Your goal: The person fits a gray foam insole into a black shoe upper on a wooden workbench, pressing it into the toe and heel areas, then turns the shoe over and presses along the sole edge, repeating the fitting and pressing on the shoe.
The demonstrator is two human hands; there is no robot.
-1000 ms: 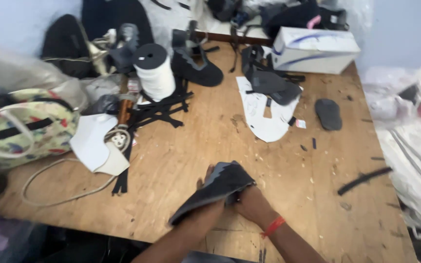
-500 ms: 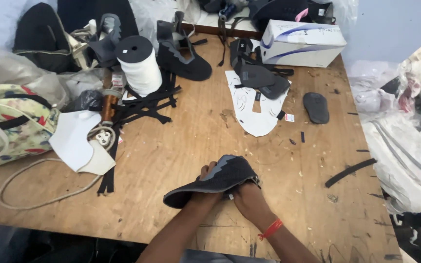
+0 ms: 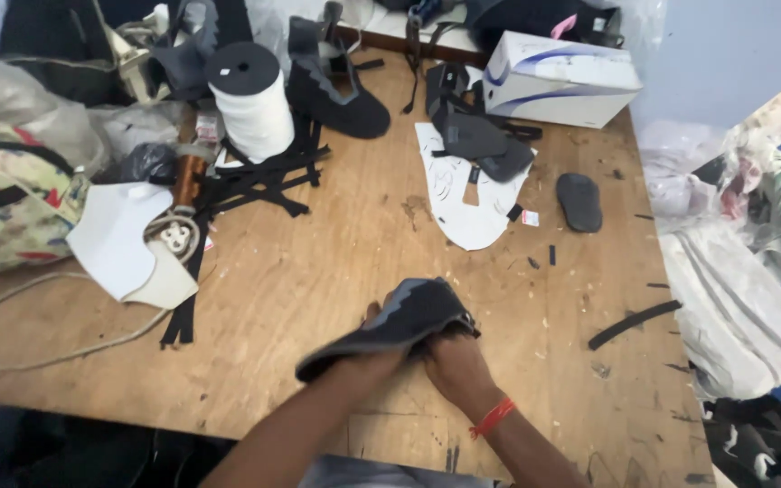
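Both of my hands hold a dark grey and black shoe upper (image 3: 390, 325) just above the wooden worktable (image 3: 318, 271), near its front edge. My left hand (image 3: 368, 361) is under the piece, its fingers curled around the near side. My right hand (image 3: 454, 366), with a red band at the wrist, grips the right end of the piece. The fabric droops over my left forearm.
A white thread spool (image 3: 250, 99) and black straps (image 3: 255, 176) lie at the back left. White paper patterns (image 3: 463, 199), other dark uppers (image 3: 332, 86), a white and blue box (image 3: 558, 81), a small black insole (image 3: 580, 201) and a patterned bag (image 3: 2, 199) surround the work area.
The view has shifted and moved closer. My hands have kept their hold on the shoe upper and turned it slightly.
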